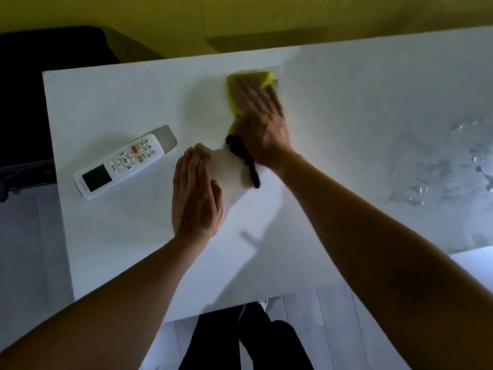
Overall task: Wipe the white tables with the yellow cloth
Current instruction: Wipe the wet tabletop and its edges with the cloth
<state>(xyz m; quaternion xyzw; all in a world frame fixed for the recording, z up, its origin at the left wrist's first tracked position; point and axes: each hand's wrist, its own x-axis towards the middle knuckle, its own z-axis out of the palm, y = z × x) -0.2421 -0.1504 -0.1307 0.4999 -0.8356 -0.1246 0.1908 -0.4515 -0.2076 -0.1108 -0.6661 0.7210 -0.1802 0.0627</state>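
Right hand [260, 121] flat, fingers straight, pressing yellow cloth [241, 89] onto white table [120, 236]

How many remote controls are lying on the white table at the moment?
1: the remote control lies on the white table, near its left edge, beside the left hand.

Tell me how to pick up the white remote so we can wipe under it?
Come from above and pinch the remote across its long side edges near the middle. It lies flat and slanted on the white table, long and narrow, nothing touching it, probably easiest for the free left hand.
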